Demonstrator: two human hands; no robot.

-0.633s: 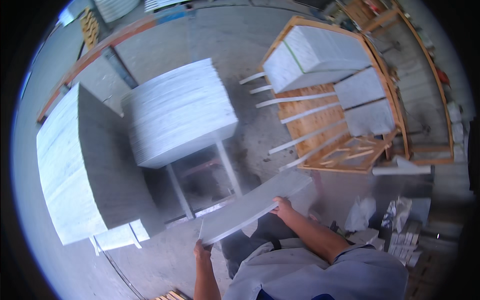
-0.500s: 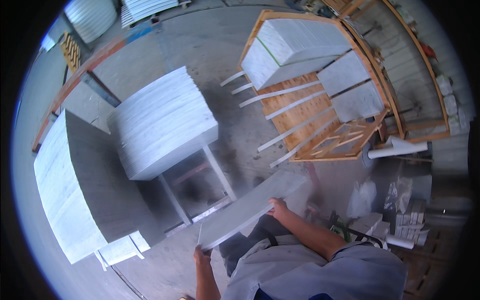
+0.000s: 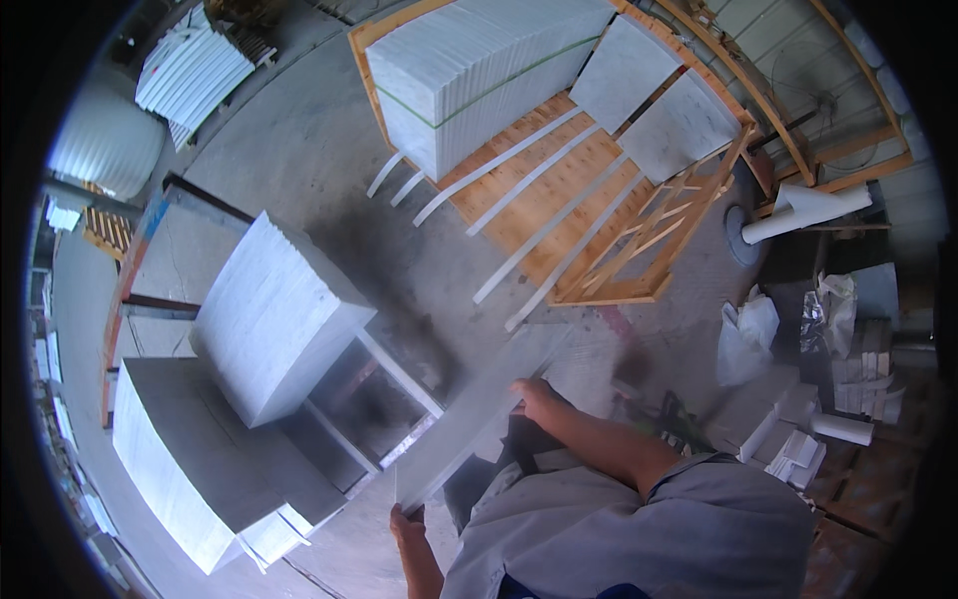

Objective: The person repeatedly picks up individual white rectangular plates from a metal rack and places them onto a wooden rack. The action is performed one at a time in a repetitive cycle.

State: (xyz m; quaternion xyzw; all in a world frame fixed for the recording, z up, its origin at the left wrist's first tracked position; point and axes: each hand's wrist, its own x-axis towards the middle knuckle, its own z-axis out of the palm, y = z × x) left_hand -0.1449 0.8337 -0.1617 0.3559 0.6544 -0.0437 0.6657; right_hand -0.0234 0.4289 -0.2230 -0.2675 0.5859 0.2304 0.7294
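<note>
Both of the person's hands hold one grey stone slab (image 3: 464,424), which runs slantwise through the lower middle of the frame; the left hand (image 3: 407,524) is closed on its near corner, at the bottom of the frame; the right hand (image 3: 536,396) grips the right long edge, higher up and farther right; the fingers under the slab are hidden. Most of the slab's width lies to the left of the right hand, and its far end reaches past that hand toward the centre of the frame, where it looks blurred; the near end stops at the left hand.

Left of the slab, a stack of pale slabs (image 3: 274,319) rests on a metal frame (image 3: 401,371), one bar of which ends near the slab's left edge; a second stack (image 3: 175,499) stands at the lower left. In the upper middle, an open wooden crate (image 3: 539,205) holds a green-strapped row of slabs (image 3: 489,60), with white strips (image 3: 551,228) across its floor; a clear plastic bag (image 3: 746,339) lies at the right.
</note>
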